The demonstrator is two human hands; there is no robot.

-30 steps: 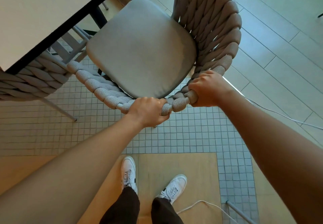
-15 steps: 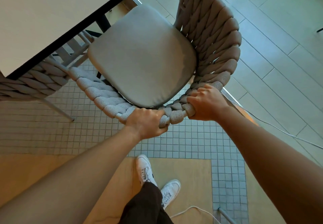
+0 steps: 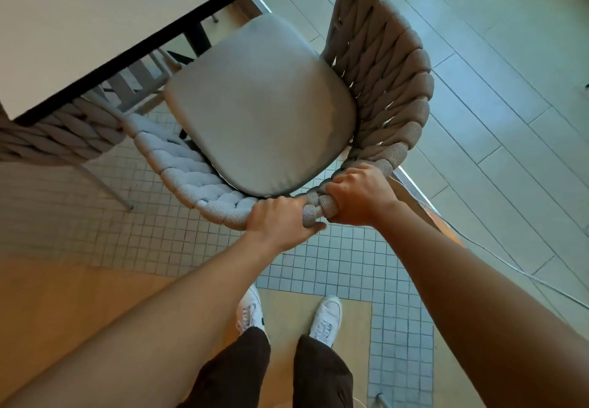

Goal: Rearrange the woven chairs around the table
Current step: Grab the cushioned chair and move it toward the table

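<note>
Both the left hand [image 3: 280, 219] and right hand [image 3: 357, 197] are clamped on the thick rope-woven back rim of the chair [image 3: 261, 104] beside the bench [image 3: 95, 25], likely a light, stiff frame with grippy, slightly soft weave

Both hands [image 3: 318, 213] around woven chair [image 3: 382, 66] backrest

chair [image 3: 382, 66]: grey-brown braided weave | cushion [image 3: 261, 104]: plain grey | shoes [image 3: 325, 318]: white | trousers [image 3: 322, 375]: dark
</note>
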